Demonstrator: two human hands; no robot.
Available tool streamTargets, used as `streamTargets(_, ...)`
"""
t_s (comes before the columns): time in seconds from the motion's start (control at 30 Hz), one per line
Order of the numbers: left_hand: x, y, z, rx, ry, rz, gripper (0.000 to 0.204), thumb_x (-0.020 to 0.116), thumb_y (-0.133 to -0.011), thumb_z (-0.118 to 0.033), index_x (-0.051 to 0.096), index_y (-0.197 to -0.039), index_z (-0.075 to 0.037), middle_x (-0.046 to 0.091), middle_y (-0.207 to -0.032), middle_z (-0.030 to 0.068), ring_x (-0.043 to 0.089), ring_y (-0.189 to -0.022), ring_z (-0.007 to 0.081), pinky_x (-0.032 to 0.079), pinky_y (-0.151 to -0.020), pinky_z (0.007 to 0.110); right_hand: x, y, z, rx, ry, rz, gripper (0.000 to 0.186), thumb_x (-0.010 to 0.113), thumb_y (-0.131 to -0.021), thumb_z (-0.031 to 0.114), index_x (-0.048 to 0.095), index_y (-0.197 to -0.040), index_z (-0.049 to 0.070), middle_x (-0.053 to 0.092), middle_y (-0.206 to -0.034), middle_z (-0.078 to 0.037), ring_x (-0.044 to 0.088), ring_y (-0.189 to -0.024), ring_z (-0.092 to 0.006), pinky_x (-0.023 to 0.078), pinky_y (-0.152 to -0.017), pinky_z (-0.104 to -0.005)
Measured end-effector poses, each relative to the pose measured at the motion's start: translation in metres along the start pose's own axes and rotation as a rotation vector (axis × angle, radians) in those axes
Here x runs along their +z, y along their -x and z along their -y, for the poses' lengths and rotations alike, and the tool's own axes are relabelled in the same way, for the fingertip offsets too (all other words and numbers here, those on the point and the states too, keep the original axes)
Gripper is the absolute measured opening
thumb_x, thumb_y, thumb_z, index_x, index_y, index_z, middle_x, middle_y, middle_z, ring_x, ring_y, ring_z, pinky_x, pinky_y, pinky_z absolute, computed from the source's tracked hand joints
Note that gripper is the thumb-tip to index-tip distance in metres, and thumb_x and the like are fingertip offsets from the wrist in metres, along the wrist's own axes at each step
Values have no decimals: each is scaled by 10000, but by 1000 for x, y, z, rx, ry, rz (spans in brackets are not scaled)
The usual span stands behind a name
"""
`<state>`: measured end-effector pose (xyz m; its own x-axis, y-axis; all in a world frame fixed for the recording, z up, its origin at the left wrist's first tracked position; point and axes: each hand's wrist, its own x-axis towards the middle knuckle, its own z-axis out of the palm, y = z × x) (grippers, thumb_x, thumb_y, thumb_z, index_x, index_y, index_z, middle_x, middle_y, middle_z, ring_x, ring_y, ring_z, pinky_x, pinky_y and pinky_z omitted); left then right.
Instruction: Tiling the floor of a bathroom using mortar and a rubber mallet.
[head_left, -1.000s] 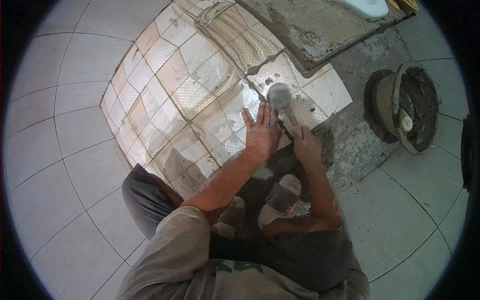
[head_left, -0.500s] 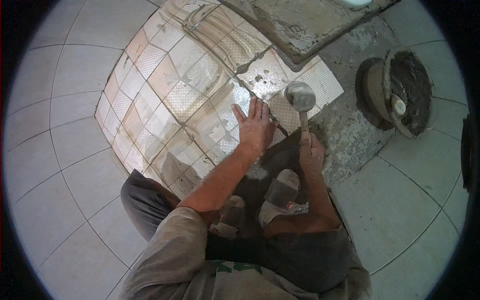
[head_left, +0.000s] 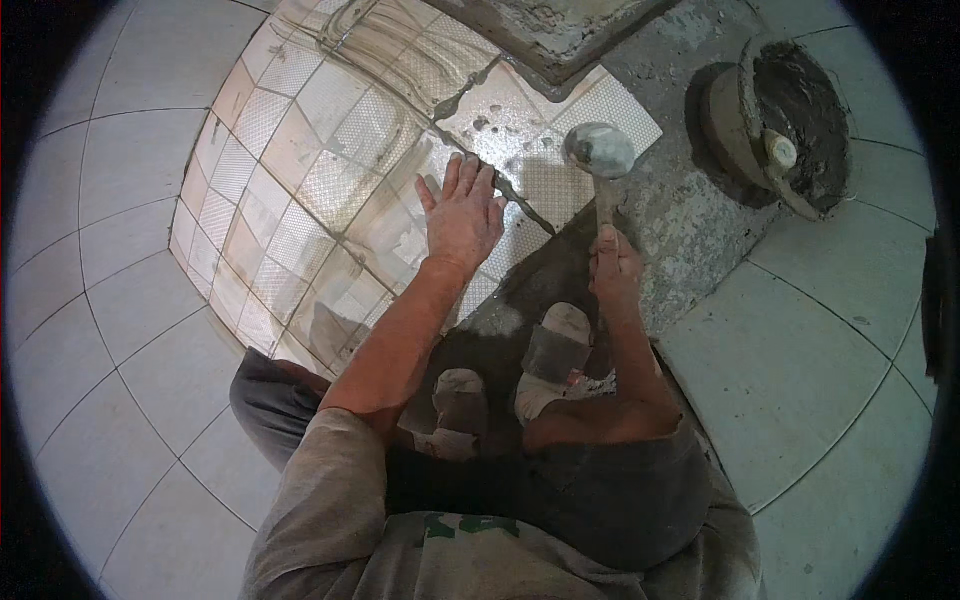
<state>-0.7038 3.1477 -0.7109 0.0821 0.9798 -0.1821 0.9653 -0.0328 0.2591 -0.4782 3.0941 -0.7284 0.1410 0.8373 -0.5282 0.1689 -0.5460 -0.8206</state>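
Observation:
My left hand [head_left: 463, 220] lies flat on a patterned floor tile, fingers spread, just left of a mortar-smeared joint [head_left: 520, 205]. In my right hand [head_left: 614, 268] is the handle of a mallet with a round, pale grey head [head_left: 600, 150]. That head is over the right-hand patterned tile [head_left: 545, 190]; whether it touches the tile I cannot tell. Wet grey smears cover parts of the tiles, and small dark mortar blobs [head_left: 483, 124] lie on the tile beyond my left hand.
A bucket [head_left: 728, 125] of dark mortar [head_left: 800, 75] stands at the right, a pale-ended tool handle [head_left: 780, 152] resting in it. A rough raised slab edge [head_left: 560, 75] is at the far side. Bare rough concrete [head_left: 690, 225] borders the tiles; my sandalled feet [head_left: 560, 340] are close.
The view has shifted, so the scene sits higher and farther left. My left hand has slid slightly left over the tiles. The mallet head has moved a little right and tilted.

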Motion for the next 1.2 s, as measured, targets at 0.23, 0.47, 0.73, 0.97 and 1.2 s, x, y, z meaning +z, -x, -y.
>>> streamTargets(0.23, 17, 7, -4, 151, -50, 52, 468, 509, -905, -313, 461, -1317, -96, 417, -1401, 87, 270, -1375, 273, 90, -1076, 658, -1, 2, -5, -76, 73, -27, 508, 402, -969, 470, 534, -764, 25, 451, -618, -41, 437, -576, -155, 380, -548, -336)
streamTargets(0.47, 12, 2, -9, 189, -57, 69, 459, 520, -890, -281, 472, -1302, -84, 447, -1371, 102, 288, -1363, 264, 64, -1087, 652, -2, 5, -9, 13, 54, 11, 518, 420, -959, 499, 530, -768, 31, 446, -625, -34, 434, -601, -144, 378, -558, -322)
streamTargets(0.73, 21, 19, -23, 245, -70, 66, 432, 541, -891, -256, 483, -1294, -112, 472, -1353, 75, 336, -1340, 248, 91, -1069, 667, -4, 6, -3, 73, -11, 47, 492, 434, -954, 492, 530, -785, 40, 425, -611, -11, 427, -581, -117, 364, -530, -310)
streamTargets(0.97, 15, 9, -26, 182, -72, 50, 455, 519, -900, -278, 453, -1316, -106, 438, -1384, 97, 323, -1348, 253, 61, -1071, 667, -6, 6, -13, 129, -69, 47, 492, 431, -954, 491, 539, -787, 40, 441, -610, -13, 429, -576, -118, 362, -532, -301)
streamTargets(1.2, 9, -21, -20, 87, -177, 101, 469, 502, -910, -327, 443, -1317, -101, 428, -1388, 117, 328, -1345, 273, 73, -1065, 670, 3, 0, -21, 89, 13, 66, 506, 420, -962, 471, 557, -835, 1, 467, -636, -97, 478, -629, -209, 421, -610, -373)
